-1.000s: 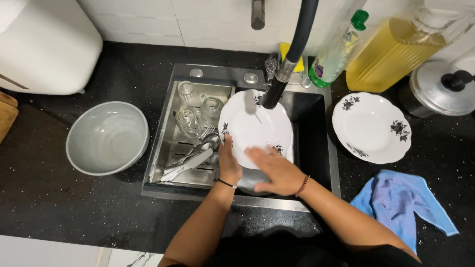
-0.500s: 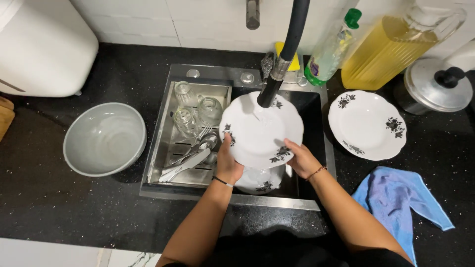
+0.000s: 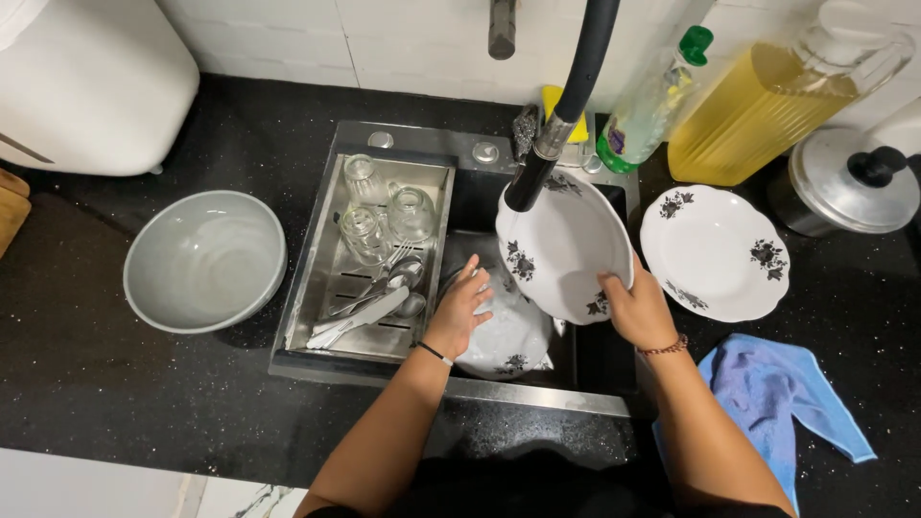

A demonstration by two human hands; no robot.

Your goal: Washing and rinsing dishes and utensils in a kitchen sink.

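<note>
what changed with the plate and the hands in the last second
The left hand let go of the rinsed plate and dropped to the plate in the sink. The right hand alone now holds the rinsed plate, carried right and tilted. The bowl, glasses and cloth stayed put.

The tap (image 3: 561, 105) rises out of the top edge and hides part of the held plate (image 3: 566, 251). The left hand (image 3: 462, 309) covers part of a plate in the sink (image 3: 513, 336). The oil jug (image 3: 767, 96) and the white appliance (image 3: 86, 82) are cut off by the top edge.
</note>
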